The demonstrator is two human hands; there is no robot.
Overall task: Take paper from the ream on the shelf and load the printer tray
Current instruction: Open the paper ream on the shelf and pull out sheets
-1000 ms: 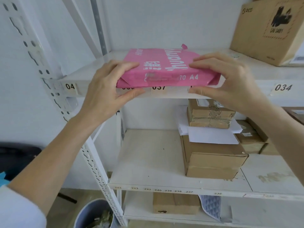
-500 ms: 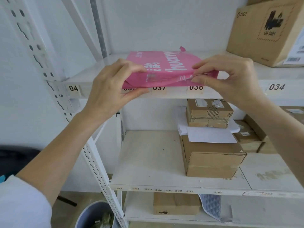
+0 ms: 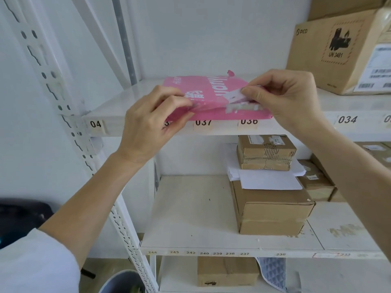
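Observation:
A pink-wrapped ream of A4 paper (image 3: 213, 92) lies flat at the front edge of the upper white shelf (image 3: 118, 111). My left hand (image 3: 152, 121) grips the ream's near left corner, thumb underneath and fingers on top. My right hand (image 3: 289, 98) pinches the wrapper's end flap at the near right corner and holds it peeled up, so its white inner side and torn glue strip show. No printer or tray is in view.
A large cardboard box (image 3: 342, 51) stands at the right of the same shelf. The shelf below holds stacked cardboard boxes (image 3: 270, 204) with loose white sheets between them. A perforated white upright (image 3: 53, 81) runs down the left. A grey bin (image 3: 120, 282) sits on the floor.
My right hand went from resting on the ream's right end to pinching the wrapper flap and peeling it upward. My left hand kept its grip on the left corner.

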